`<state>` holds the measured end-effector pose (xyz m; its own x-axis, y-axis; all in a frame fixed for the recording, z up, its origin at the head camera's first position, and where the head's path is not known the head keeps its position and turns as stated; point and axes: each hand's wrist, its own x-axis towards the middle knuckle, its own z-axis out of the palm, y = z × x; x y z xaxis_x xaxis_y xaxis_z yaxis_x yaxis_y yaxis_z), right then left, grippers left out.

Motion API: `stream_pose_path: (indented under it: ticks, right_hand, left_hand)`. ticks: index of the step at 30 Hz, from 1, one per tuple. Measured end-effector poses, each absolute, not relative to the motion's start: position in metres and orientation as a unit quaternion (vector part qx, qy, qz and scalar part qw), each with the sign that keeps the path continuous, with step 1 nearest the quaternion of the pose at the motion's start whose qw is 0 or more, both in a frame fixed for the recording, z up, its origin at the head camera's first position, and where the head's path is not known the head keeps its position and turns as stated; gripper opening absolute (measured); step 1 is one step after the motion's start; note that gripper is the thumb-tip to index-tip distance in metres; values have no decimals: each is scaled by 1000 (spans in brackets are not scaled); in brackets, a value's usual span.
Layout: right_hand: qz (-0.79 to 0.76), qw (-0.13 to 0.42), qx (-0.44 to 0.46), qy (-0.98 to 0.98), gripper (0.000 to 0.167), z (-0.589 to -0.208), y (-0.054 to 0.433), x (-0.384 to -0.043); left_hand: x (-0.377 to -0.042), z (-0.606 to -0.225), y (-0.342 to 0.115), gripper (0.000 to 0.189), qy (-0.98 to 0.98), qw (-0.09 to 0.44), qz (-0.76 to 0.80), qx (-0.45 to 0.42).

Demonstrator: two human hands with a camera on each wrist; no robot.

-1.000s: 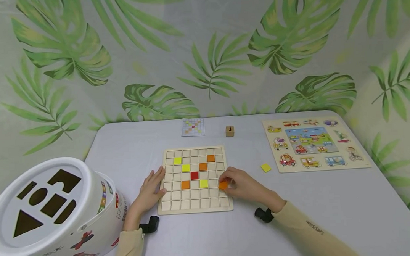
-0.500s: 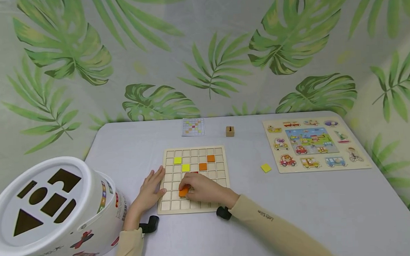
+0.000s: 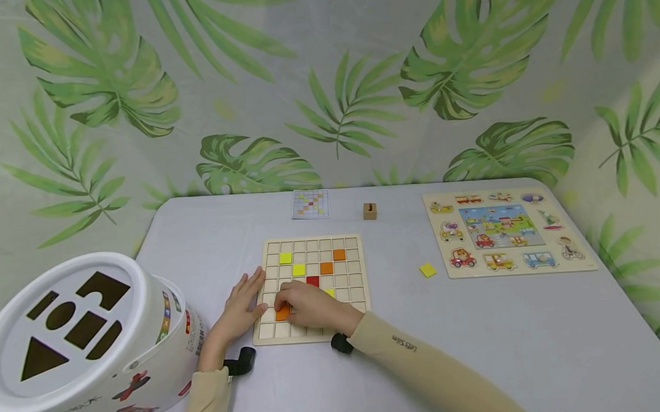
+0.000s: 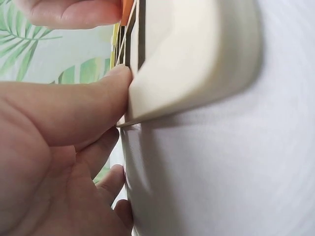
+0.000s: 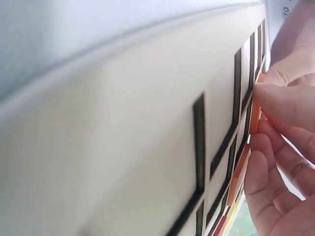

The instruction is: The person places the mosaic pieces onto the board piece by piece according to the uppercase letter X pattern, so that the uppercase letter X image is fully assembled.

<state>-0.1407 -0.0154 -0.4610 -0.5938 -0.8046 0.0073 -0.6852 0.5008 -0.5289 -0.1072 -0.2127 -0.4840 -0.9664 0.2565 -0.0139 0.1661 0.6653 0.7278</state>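
Note:
My right hand pinches an orange square tile between thumb and fingers, low over the left front part of a wooden grid board. In the right wrist view this orange tile stands tilted close over the grid, near another orange tile that my hand hides in the head view. My left hand lies along the board's left edge with fingers extended; its thumb rests on the rim. On the board are yellow tiles, two orange tiles and a red tile.
A pattern card and a small wooden block lie behind the board. To the right are a loose yellow tile and a vehicle picture puzzle. A white bucket with a shape-cut lid stands at the left.
My right hand has carried the orange tile leftward from the board's right side to its left front part. My left hand has stayed in place.

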Motion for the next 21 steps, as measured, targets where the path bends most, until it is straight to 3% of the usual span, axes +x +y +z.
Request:
stream_pose_path:
  ticks: [10, 16, 21]
  right_hand:
    - [-301, 139, -416, 847, 23, -455, 5, -143]
    - [-372, 141, -356, 845, 21, -448, 62, -153]
    - [-387, 99, -309, 863, 19, -449, 128, -160]
  left_hand:
    - [-108, -484, -212, 65, 910, 50, 392, 122]
    - [-107, -485, -211, 65, 910, 51, 395, 117]
    - [-107, -484, -211, 66, 910, 56, 395, 112]
